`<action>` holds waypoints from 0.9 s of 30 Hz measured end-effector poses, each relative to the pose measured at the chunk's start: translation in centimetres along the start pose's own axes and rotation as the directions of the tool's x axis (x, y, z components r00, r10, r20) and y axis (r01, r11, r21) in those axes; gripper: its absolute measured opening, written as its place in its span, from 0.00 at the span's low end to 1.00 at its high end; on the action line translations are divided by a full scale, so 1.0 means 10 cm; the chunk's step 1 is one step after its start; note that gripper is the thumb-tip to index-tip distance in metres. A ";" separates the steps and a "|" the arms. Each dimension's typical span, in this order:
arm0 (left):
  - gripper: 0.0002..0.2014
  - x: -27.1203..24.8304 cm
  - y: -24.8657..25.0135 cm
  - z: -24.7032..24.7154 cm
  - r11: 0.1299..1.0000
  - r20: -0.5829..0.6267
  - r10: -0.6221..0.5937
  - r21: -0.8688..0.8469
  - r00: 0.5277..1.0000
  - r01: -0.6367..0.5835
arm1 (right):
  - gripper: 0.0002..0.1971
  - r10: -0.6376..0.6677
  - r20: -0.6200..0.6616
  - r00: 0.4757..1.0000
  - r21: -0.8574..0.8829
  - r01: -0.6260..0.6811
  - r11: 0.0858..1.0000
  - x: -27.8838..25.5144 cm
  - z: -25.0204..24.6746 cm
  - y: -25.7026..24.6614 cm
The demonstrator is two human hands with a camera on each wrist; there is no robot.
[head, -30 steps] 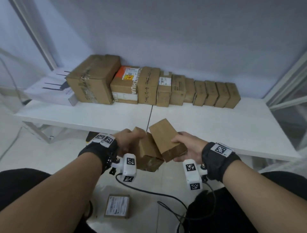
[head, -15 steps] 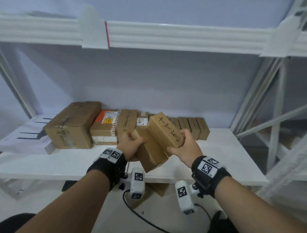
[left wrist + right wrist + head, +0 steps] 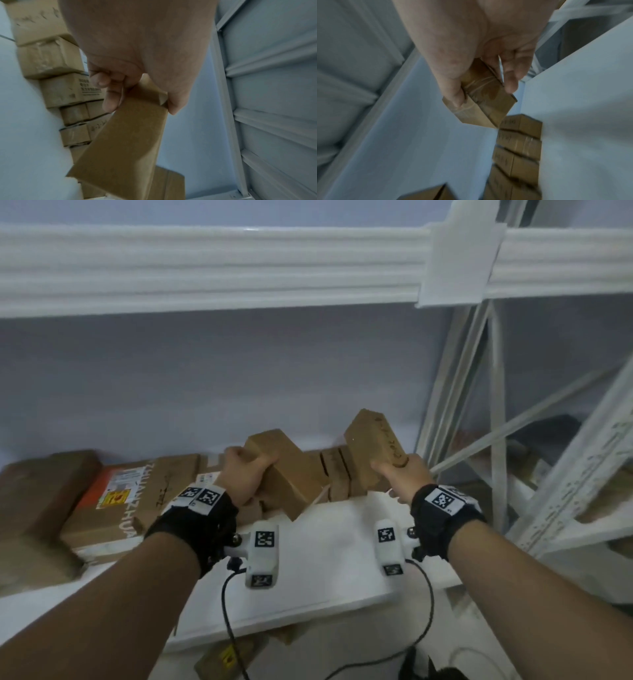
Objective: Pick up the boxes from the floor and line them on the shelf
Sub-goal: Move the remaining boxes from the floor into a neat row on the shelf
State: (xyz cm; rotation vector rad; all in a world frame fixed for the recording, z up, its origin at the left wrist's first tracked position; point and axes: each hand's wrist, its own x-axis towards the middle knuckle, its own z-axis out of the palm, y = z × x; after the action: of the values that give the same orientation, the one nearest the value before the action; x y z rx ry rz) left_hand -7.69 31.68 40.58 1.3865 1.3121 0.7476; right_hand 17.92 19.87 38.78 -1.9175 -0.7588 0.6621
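Two small cardboard boxes in the air over the white shelf (image 3: 342,546). Left hand (image 3: 245,474) wraps the plain box (image 3: 287,474); right hand (image 3: 400,477) grips the handwritten box (image 3: 375,445). Seat the right one upright, touching the row of boxes (image 3: 337,474) at its right end, then the left one beside it.

The held boxes hide the middle of the row of boxes (image 3: 335,474) on the shelf; handwriting on the right box (image 3: 375,450) is too blurred to read.
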 end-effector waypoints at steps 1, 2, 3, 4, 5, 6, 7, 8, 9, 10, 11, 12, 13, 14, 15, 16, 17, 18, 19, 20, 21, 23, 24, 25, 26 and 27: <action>0.40 0.10 0.07 0.06 1.000 0.016 0.005 -0.006 1.000 -0.005 | 0.24 0.046 -0.016 0.999 0.047 -0.045 0.998 0.17 -0.08 0.07; 0.39 0.16 0.15 0.13 1.000 0.032 0.012 -0.001 0.999 -0.012 | 0.26 0.094 -0.024 0.995 0.098 -0.091 0.991 0.33 -0.14 0.15; 0.36 0.22 0.22 0.20 1.000 0.041 0.017 0.003 0.999 -0.018 | 0.28 0.132 -0.029 0.991 0.129 -0.127 0.984 0.49 -0.18 0.22; 0.35 0.30 0.26 0.27 1.000 0.039 0.020 -0.005 0.999 -0.020 | 0.30 0.171 -0.033 0.985 0.126 -0.165 0.978 0.64 -0.21 0.30; 0.35 0.38 0.28 0.33 1.000 0.041 0.013 -0.019 0.999 -0.012 | 0.32 0.211 -0.041 0.977 0.096 -0.207 0.974 0.78 -0.20 0.40; 0.35 0.45 0.27 0.41 1.000 0.050 0.000 -0.028 0.999 0.002 | 0.35 0.239 -0.069 0.969 0.068 -0.235 0.970 0.90 -0.18 0.50; 0.35 0.51 0.25 0.49 1.000 0.052 -0.002 -0.027 0.999 0.003 | 0.34 0.255 -0.077 0.964 0.051 -0.252 0.966 1.01 -0.15 0.61; 0.34 0.57 0.21 0.57 1.000 0.046 -0.001 -0.029 0.999 0.002 | 0.31 0.273 -0.080 0.959 0.019 -0.273 0.962 1.11 -0.09 0.73; 0.34 0.64 0.18 0.65 0.999 0.042 0.001 -0.041 0.999 0.000 | 0.29 0.279 -0.061 0.958 -0.049 -0.282 0.958 1.22 -0.02 0.78; 0.33 0.70 0.17 0.72 0.999 0.047 -0.001 -0.054 0.999 0.003 | 0.29 0.288 -0.038 0.957 -0.126 -0.291 0.948 1.32 0.03 0.82; 0.32 0.77 0.15 0.77 0.998 0.053 -0.016 -0.064 0.998 0.019 | 0.31 0.307 -0.045 0.950 -0.154 -0.311 0.938 1.42 0.07 0.90; 0.32 0.86 0.14 0.81 0.996 0.054 -0.044 -0.077 0.998 0.048 | 0.34 0.328 -0.065 0.943 -0.132 -0.333 0.933 1.51 0.15 0.95; 0.32 0.95 0.13 0.86 0.994 0.057 -0.070 -0.081 0.996 0.074 | 0.36 0.330 -0.063 0.942 -0.146 -0.336 0.930 1.59 0.23 1.00; 0.32 1.04 0.12 0.90 0.993 0.061 -0.091 -0.072 0.994 0.095 | 0.37 0.341 -0.038 0.939 -0.160 -0.343 0.926 1.63 0.28 1.01; 0.32 1.12 0.10 0.95 0.992 0.057 -0.108 -0.059 0.993 0.111 | 0.37 0.348 -0.015 0.937 -0.157 -0.346 0.925 1.65 0.31 1.02; 0.32 1.20 0.09 0.98 0.991 0.050 -0.124 -0.042 0.991 0.127 | 0.35 0.357 0.005 0.934 -0.169 -0.351 0.921 1.68 0.33 0.99; 0.33 1.26 0.08 1.03 0.990 0.047 -0.136 -0.018 0.990 0.137 | 0.33 0.341 0.019 0.940 -0.177 -0.332 0.926 1.74 0.36 1.02; 0.34 1.30 0.06 1.09 0.989 0.046 -0.151 0.005 0.987 0.151 | 0.32 0.324 0.033 0.945 -0.164 -0.315 0.935 1.80 0.38 1.06; 0.35 1.32 0.05 1.13 0.987 0.047 -0.159 0.021 0.986 0.158 | 0.34 0.314 0.057 0.948 -0.128 -0.305 0.944 1.85 0.41 1.10; 0.37 1.33 0.02 1.16 0.986 0.050 -0.165 0.027 0.985 0.163 | 0.35 0.296 0.072 0.953 -0.137 -0.284 0.949 1.92 0.42 1.17; 0.38 1.34 0.00 1.18 0.986 0.054 -0.169 0.022 0.984 0.168 | 0.36 0.268 0.082 0.960 -0.141 -0.255 0.957 2.03 0.45 1.28; 0.36 1.32 -0.05 1.23 0.984 0.075 -0.172 -0.032 0.982 0.174 | 0.37 0.231 0.113 0.966 -0.108 -0.219 0.970 2.17 0.45 1.46; 0.35 1.30 -0.08 1.24 0.982 0.087 -0.170 -0.063 0.982 0.176 | 0.36 0.216 0.128 0.968 -0.069 -0.209 0.976 2.17 0.45 1.46; 0.34 1.29 -0.10 1.25 0.980 0.101 -0.167 -0.093 0.981 0.176 | 0.34 0.204 0.125 0.971 -0.013 -0.204 0.979 2.13 0.44 1.41; 0.34 1.26 -0.12 1.27 0.977 0.120 -0.165 -0.118 0.979 0.179 | 0.30 0.204 0.124 0.971 0.065 -0.213 0.975 2.03 0.41 1.32; 0.35 1.25 -0.13 1.27 0.975 0.137 -0.159 -0.136 0.978 0.178 | 0.26 0.215 0.105 0.971 0.146 -0.229 0.962 1.93 0.39 1.21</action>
State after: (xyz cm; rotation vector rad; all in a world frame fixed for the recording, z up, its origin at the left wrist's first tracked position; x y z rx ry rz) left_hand 6.24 40.17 33.37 1.1692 1.2332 0.6190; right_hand 30.74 31.87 23.68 -1.8519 -0.5309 0.9240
